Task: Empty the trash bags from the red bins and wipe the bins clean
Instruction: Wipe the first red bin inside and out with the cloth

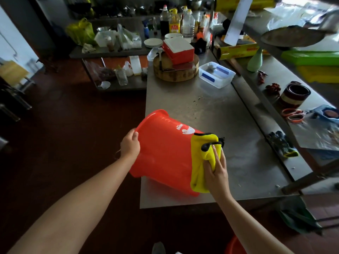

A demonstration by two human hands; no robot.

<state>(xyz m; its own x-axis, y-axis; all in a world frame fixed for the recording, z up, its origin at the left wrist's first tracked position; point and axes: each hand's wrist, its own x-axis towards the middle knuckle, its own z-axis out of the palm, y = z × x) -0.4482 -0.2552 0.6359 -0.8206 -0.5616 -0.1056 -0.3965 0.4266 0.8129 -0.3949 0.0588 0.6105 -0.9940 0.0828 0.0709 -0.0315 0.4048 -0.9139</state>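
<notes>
At the near left corner of the steel worktop (211, 116), in the head view, a red bin (165, 154) is laid on its side, its open mouth turned to the left and carried out past the worktop's left edge, its base end towards the right. A white printed mark is seen on the upper side of its wall. The rim of the mouth is gripped by the left hand (130, 145), with the fingers hooked over the lip and the thumb on the outside. A yellow cloth (200, 173) with black edging is draped over the base end of the bin; a bunched fold of it is grasped by the right hand (216, 171) and pressed against the bin's wall. At the far left corner of the worktop a round wooden chopping block (176, 72) is set, and a red-and-white box (178, 49) is rested tilted on top of it. Just beside the block, towards the far right edge, a clear plastic container (216, 74) is placed. On the ledge along the worktop's right edge, orange-handled scissors (293, 115) and dark gloves (282, 143) are laid. By the bottom edge of the view, part of a second red bin (234, 246) is seen on the floor.
</notes>
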